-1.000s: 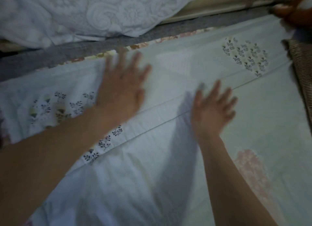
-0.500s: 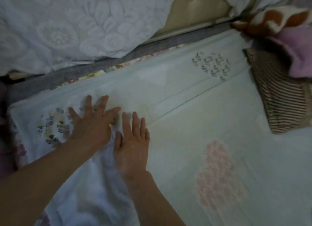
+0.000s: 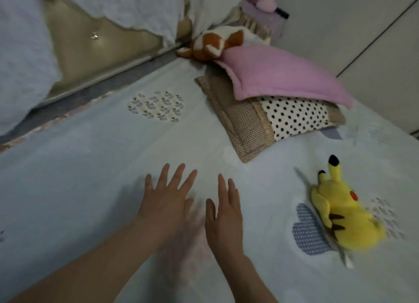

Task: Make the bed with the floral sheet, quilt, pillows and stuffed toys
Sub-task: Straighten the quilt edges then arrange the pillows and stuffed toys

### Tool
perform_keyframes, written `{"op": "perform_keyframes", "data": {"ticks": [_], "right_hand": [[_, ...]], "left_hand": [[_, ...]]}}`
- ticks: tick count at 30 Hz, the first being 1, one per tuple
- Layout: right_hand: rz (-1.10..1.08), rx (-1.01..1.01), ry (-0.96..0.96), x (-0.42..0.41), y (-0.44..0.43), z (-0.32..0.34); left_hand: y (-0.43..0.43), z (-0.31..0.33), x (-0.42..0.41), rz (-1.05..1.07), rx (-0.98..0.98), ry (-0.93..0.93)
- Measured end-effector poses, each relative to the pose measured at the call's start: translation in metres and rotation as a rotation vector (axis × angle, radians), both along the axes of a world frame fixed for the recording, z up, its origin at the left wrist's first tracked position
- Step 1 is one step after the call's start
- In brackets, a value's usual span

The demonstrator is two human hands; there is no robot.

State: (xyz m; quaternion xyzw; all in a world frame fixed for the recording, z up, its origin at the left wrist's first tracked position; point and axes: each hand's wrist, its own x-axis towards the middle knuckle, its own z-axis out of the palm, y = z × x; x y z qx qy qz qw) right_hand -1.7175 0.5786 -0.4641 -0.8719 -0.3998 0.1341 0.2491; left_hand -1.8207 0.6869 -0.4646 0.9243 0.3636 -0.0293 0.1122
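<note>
Pale sheet, left hand, right hand flat

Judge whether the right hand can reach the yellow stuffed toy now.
Probably yes: the right hand is open and empty, with only bare sheet between it and the yellow stuffed toy.

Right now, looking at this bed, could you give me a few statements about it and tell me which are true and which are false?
1. The left hand and right hand have straight fingers and hold nothing. True.
2. The yellow stuffed toy sits on top of the pink pillow. False: it lies on the sheet, apart from the pillows, to the right of the hands.
3. The pink pillow lies on top of the polka-dot pillow. True.
4. The right hand grips the brown-and-white stuffed toy. False: that toy lies in the far corner, behind the pink pillow, untouched.
</note>
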Motion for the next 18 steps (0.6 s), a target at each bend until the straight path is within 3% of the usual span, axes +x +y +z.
{"op": "perform_keyframes", "data": {"ticks": [5, 9, 12, 18], "right_hand": [[-0.089, 0.037, 0.027, 0.039, -0.002, -0.006], [-0.182, 0.054, 0.116, 0.076, 0.011, -0.029], [-0.380, 0.104, 0.368, 0.118, 0.043, -0.045], [-0.659, 0.373, 0.743, 0.208, 0.128, -0.047]], "left_hand": [[-0.001, -0.016, 0.059, 0.002, -0.125, 0.124], [-0.010, -0.060, 0.055, 0.071, -0.337, 0.356], [-0.017, -0.100, 0.044, 0.072, -0.363, 0.419], [-0.021, -0.111, 0.054, 0.125, -0.418, 0.521]]}}
